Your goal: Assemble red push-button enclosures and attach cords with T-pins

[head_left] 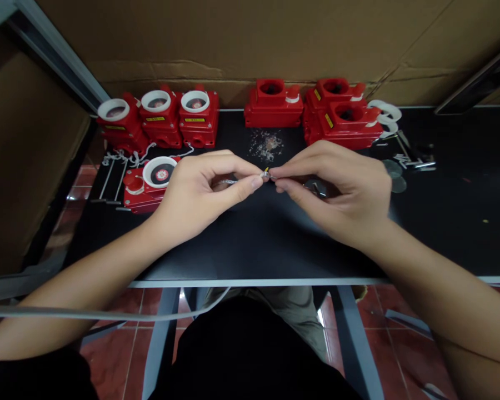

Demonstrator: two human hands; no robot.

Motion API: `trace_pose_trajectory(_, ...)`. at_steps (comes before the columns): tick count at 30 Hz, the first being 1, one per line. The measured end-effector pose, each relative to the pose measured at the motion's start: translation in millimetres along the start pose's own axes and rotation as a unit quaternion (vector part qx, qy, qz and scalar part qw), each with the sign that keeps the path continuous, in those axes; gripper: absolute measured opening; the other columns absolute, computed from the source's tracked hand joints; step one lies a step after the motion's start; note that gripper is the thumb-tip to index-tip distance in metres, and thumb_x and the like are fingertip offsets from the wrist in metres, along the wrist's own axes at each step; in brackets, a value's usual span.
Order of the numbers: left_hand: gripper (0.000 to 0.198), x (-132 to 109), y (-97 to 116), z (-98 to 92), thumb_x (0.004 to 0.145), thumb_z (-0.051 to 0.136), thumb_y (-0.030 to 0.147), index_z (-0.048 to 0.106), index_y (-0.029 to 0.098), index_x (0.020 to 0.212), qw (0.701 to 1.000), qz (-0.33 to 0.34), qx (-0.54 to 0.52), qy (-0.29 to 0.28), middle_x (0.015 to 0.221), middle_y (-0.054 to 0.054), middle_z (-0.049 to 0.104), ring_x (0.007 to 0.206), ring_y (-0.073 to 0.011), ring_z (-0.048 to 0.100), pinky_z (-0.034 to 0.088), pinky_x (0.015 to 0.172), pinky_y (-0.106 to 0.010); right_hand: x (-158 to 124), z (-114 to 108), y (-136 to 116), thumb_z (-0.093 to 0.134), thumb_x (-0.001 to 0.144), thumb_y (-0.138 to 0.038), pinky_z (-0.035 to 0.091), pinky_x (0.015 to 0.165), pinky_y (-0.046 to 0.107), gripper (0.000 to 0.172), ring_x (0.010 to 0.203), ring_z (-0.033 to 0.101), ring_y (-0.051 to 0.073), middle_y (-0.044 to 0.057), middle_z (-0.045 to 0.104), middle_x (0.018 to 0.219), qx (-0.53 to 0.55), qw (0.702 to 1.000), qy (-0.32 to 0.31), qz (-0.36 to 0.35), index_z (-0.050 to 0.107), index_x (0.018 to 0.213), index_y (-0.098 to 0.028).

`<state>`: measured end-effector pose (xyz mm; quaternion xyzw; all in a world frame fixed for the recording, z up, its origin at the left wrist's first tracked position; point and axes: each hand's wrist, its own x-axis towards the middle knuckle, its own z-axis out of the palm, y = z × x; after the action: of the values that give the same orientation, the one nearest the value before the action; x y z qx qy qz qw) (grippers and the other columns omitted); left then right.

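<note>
My left hand [208,186] is closed in a pinch. A pale braided cord [227,182] runs under its palm towards the fingertips. My right hand [337,186] pinches too, its fingertips almost touching the left ones. Between the two sets of fingertips shows a small silvery piece with a yellow tip [267,170]; its kind cannot be made out. Something shiny [316,189] sits beneath the right palm, mostly hidden. Beside the left hand lies a red housing with a white ring [145,183], partly covered by that hand. Crumb-like scraps [266,143] lie on the black tabletop beyond the fingers.
Several red housings with white rings [158,119] stand at the back left, near white cords [129,156] and thin metal rods [108,180]. More red housings [341,114] stand back right, beside white rings [385,115], clear discs [395,176] and small metal parts [404,158]. Cardboard [250,39] walls the back.
</note>
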<state>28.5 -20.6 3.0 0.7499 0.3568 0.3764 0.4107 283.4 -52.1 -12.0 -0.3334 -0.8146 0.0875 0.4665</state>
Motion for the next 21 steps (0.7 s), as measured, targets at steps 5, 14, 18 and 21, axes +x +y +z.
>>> trace_pose_trajectory(5,0.030,-0.3,-3.9,-0.4,0.100,0.094,0.054,0.096,0.024,0.102,0.999,-0.023,-0.030,0.026,0.093,-0.006,0.087,0.080,-0.0192,0.072,0.051,0.069,-0.032,-0.5,2.2,-0.5,0.086,0.106,-0.015,0.071,0.070,0.035,0.020,0.085,0.083,0.021,0.004,0.089,0.105,0.080,0.994,0.012,0.073,0.094,0.116,-0.030)
trace_pose_trajectory(14,0.046,-3.7,-3.9,1.1,0.106,0.086,0.068,0.095,0.024,0.114,0.995,-0.057,-0.063,0.046,0.078,-0.005,0.081,0.061,-0.0162,0.064,0.045,0.055,-0.032,-3.7,4.5,2.2,0.090,0.108,-0.028,0.071,0.066,0.031,0.009,0.077,0.080,0.017,0.005,0.087,0.105,0.138,0.981,0.023,0.132,0.093,0.116,-0.028)
trace_pose_trajectory(18,0.041,-3.1,-3.3,1.4,0.102,0.093,0.063,0.095,0.024,0.111,0.994,-0.064,-0.077,0.050,0.079,-0.004,0.083,0.068,-0.0176,0.072,0.055,0.063,-0.031,-3.3,3.5,1.6,0.089,0.109,-0.029,0.072,0.067,0.031,0.009,0.077,0.081,0.017,0.005,0.087,0.105,0.135,0.982,0.016,0.128,0.093,0.116,-0.028)
trace_pose_trajectory(21,0.032,-2.6,-4.0,2.2,0.100,0.096,0.053,0.096,0.023,0.111,0.992,-0.070,-0.087,0.052,0.083,-0.005,0.085,0.069,-0.0171,0.073,0.057,0.064,-0.030,-3.4,4.1,0.5,0.089,0.108,-0.024,0.071,0.066,0.030,0.010,0.077,0.081,0.016,0.005,0.087,0.105,0.138,0.983,0.016,0.123,0.093,0.116,-0.027)
